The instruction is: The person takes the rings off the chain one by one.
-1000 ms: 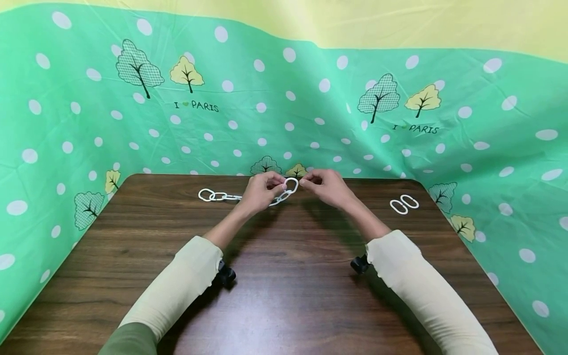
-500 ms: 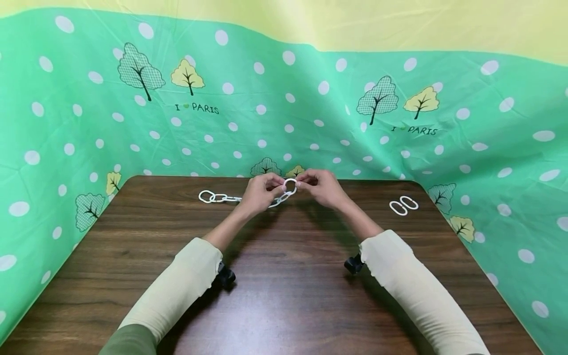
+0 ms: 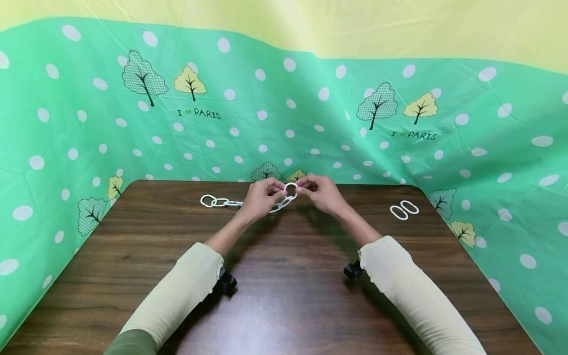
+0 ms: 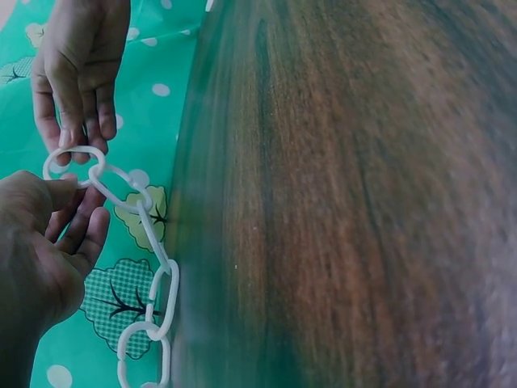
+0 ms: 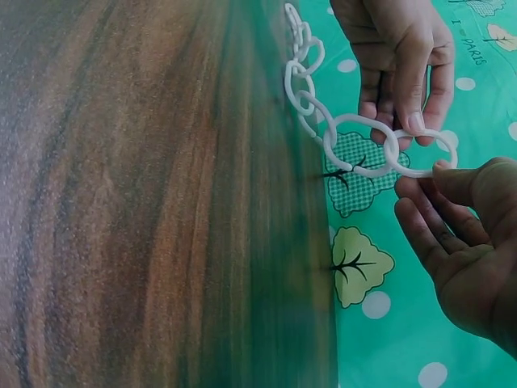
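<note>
Close to the table's far edge, both hands pinch the white oval end link (image 3: 290,184) of a plastic chain from opposite sides. The left hand (image 3: 261,198) has thumb and fingertips on its left side; the right hand (image 3: 323,194) grips its right side the same way. From this raised link the white chain (image 5: 363,120) runs down behind the left hand, which hides part of it in the head view. Its other end, a rounder link (image 3: 207,200), lies on the table to the left. In the right wrist view the end link passes through its neighbour.
Two loose white oval links (image 3: 399,212) lie side by side at the right of the brown wooden table (image 3: 284,305). A green dotted curtain (image 3: 284,118) with printed trees hangs close behind the far edge. Black wrist cameras (image 3: 227,282) sit under both sleeves.
The right hand has moved left from just beside the end link and now grips it. The left hand keeps its hold. The head view has tilted up slightly.
</note>
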Action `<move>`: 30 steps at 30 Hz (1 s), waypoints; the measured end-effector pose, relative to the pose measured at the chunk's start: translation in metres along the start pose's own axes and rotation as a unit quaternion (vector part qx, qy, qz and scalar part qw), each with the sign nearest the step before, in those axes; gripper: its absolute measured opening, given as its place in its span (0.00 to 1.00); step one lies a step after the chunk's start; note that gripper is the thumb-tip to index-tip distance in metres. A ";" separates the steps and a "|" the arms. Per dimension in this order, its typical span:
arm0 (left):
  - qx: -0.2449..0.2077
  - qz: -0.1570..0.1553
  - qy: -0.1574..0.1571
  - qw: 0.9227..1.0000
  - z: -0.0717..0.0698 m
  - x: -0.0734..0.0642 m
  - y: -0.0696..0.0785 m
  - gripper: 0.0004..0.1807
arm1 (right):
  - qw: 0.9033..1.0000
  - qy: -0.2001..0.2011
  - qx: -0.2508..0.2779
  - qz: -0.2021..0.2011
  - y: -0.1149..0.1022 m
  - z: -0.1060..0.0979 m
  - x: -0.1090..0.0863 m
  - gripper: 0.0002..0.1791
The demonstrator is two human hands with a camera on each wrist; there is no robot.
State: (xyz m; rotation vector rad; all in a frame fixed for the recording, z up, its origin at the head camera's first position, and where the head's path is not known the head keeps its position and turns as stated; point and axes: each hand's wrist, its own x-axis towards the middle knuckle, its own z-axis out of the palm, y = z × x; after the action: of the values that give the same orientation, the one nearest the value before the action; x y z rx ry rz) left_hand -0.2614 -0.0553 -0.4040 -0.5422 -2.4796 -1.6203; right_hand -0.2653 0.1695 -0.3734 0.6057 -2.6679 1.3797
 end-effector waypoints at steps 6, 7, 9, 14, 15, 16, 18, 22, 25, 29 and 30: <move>0.001 -0.002 -0.001 1.000 -0.001 0.001 -0.001 0.08 | 1.000 0.000 0.012 0.004 0.000 0.002 0.001 0.14; 0.001 -0.002 -0.003 1.000 -0.002 0.001 -0.001 0.08 | 1.000 -0.001 0.013 0.003 0.000 0.002 0.001 0.14; 0.003 -0.002 -0.005 1.000 -0.002 0.001 -0.002 0.09 | 1.000 -0.002 0.014 0.002 0.000 0.002 0.000 0.14; 0.006 -0.004 -0.014 1.000 -0.001 0.000 -0.003 0.14 | 1.000 0.003 0.005 0.002 0.000 0.001 0.000 0.13; 0.005 -0.005 -0.016 1.000 -0.001 0.000 -0.003 0.15 | 1.000 0.004 0.003 0.002 0.000 0.000 0.000 0.13; 0.003 -0.007 -0.018 1.000 0.000 0.000 -0.004 0.16 | 1.000 0.006 0.002 0.002 -0.001 0.000 0.000 0.12; 0.000 -0.009 -0.021 1.000 0.000 0.000 -0.004 0.16 | 1.000 0.009 0.000 0.000 -0.001 0.000 0.000 0.12; 0.001 -0.011 -0.025 1.000 0.002 -0.001 -0.005 0.17 | 1.000 0.015 -0.007 -0.004 -0.001 0.000 0.000 0.12; 0.005 -0.011 -0.028 1.000 0.003 -0.002 -0.005 0.16 | 1.000 0.017 -0.010 -0.002 -0.002 0.000 0.000 0.14; 0.014 -0.011 -0.025 1.000 0.004 -0.003 -0.005 0.15 | 1.000 0.017 -0.005 -0.001 -0.002 0.001 -0.001 0.13; 0.016 -0.010 -0.024 1.000 0.005 -0.003 -0.006 0.14 | 1.000 0.017 -0.004 -0.001 -0.001 0.001 -0.002 0.13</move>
State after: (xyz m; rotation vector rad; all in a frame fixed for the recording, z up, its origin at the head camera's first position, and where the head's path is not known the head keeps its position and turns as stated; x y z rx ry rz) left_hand -0.2602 -0.0539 -0.4116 -0.5597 -2.5496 -1.5901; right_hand -0.2632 0.1685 -0.3733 0.5803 -2.6447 1.3653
